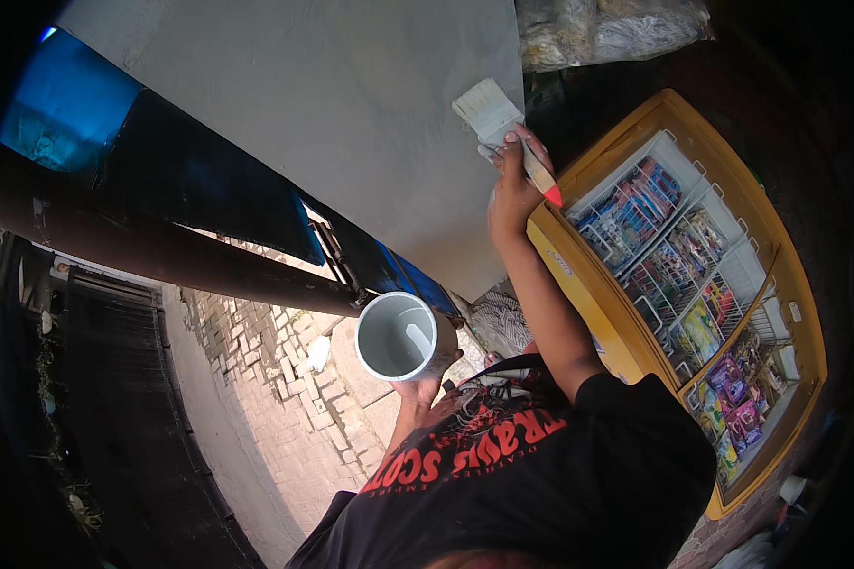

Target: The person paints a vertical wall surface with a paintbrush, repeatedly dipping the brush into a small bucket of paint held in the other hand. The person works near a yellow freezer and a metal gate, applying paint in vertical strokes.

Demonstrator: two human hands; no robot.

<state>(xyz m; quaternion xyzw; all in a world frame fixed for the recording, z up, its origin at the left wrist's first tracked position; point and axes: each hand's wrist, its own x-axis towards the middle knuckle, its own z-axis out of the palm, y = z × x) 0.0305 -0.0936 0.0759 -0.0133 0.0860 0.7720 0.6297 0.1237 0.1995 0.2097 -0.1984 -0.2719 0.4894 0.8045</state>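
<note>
The right hand (515,180) is clamped on the paintbrush (495,116), bristles toward eleven o'clock before the grey panel (351,104); the left hand (417,392) grips the grey-white pot (443,343), seven o'clock from the brush.

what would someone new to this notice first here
Probably the big yellow freezer on the right, with colourful packets in its wire baskets. Near the top centre, the right hand holds a wide, pale-bristled paintbrush with a red handle tip, in front of a large grey surface. Just below the middle, the left hand holds a white tub, its open mouth facing the camera.
</note>
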